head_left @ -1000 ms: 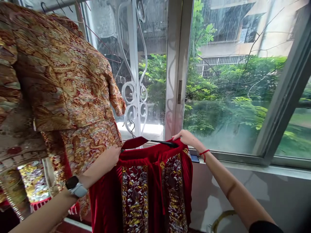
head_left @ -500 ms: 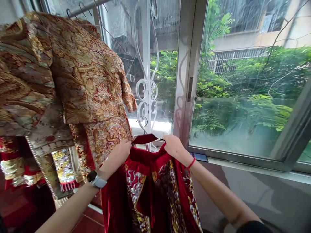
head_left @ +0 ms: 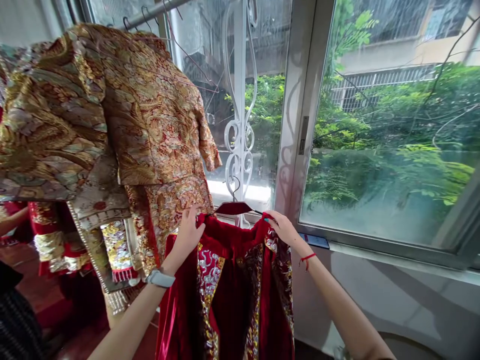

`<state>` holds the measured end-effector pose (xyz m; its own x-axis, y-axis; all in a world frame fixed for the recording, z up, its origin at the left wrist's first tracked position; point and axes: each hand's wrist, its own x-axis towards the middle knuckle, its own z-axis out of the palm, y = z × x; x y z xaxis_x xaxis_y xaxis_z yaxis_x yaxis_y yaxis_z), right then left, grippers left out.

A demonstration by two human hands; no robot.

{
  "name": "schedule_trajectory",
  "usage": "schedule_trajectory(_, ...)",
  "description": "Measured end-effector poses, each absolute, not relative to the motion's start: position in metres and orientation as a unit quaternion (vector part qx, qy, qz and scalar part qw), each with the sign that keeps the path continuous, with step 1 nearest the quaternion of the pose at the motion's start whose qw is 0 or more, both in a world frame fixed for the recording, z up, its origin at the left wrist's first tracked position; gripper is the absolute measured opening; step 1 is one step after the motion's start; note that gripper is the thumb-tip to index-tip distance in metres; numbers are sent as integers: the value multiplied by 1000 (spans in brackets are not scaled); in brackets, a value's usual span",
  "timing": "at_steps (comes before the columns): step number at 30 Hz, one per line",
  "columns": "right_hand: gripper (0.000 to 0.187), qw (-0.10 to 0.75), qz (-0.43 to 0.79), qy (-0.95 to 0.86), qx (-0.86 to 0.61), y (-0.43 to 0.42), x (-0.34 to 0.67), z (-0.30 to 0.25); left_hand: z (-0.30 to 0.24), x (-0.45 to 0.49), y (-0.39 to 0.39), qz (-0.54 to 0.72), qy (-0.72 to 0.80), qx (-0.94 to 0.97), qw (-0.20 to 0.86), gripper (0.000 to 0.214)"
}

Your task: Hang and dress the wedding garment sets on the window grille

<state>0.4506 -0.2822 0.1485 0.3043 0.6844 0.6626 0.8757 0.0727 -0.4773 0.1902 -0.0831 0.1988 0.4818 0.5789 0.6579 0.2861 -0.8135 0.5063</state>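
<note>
A red velvet garment with gold and silver embroidery (head_left: 228, 295), likely a skirt, hangs below a dark red padded hanger (head_left: 234, 208). My left hand (head_left: 186, 232) grips its waistband near the hanger's left end, with a white-strapped watch (head_left: 160, 278) on that wrist. My right hand (head_left: 283, 227) holds the waistband's right side, and a thin red string (head_left: 307, 257) circles that wrist. The hanger's wire hook (head_left: 235, 187) rises close to a white wrought-iron window grille (head_left: 240, 135). To the left, a gold brocade jacket (head_left: 150, 110) hangs close to my left hand.
A metal rail (head_left: 155, 14) above holds wire hangers and the brocade clothes. Behind the hands are a large glass window (head_left: 386, 125) and a sill with a dark flat object (head_left: 314, 241). A person's arm (head_left: 11, 222) and dark patterned cloth (head_left: 17, 320) show at far left.
The hanger has swung from tilted to nearly level, and the red garment hangs straighter. My hands have drawn closer together, and the view has shifted.
</note>
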Motion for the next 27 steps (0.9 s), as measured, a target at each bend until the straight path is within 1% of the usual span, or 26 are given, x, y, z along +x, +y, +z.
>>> schedule_trajectory(3, 32, 442, -111, -583, -673, -282, 447, 146, 209, 198, -95, 470, 277, 812, 207, 36)
schedule_trajectory(7, 33, 439, -119, -576, -679, -284, 439, 142, 227, 230, -130, 491, 259, 803, 218, 29)
schedule_trajectory(9, 33, 443, -113, -573, -681, -285, 434, 140, 227, 247, -149, 515, 235, 794, 222, 25)
schedule_trajectory(13, 33, 443, -95, -583, -674, -283, 431, 140, 198, 249, -155, 552, 203, 775, 234, 16)
schedule_trajectory(18, 33, 443, -102, -565, -689, -280, 442, 147, 160, 205, -110, 538, 215, 778, 243, 9)
schedule_trajectory(21, 34, 465, -75, -566, -677, -281, 446, 149, 151, 192, -98, 500, 195, 793, 288, 14)
schedule_trajectory(24, 37, 476, -65, -571, -666, -285, 444, 143, 141, 188, -100, 489, 192, 782, 335, 29)
schedule_trajectory(25, 39, 469, -69, -571, -670, -288, 443, 140, 137, 186, -101, 500, 200, 776, 328, 34)
schedule_trajectory(27, 44, 450, -86, -566, -685, -298, 442, 134, 127, 179, -100, 537, 232, 761, 281, 41)
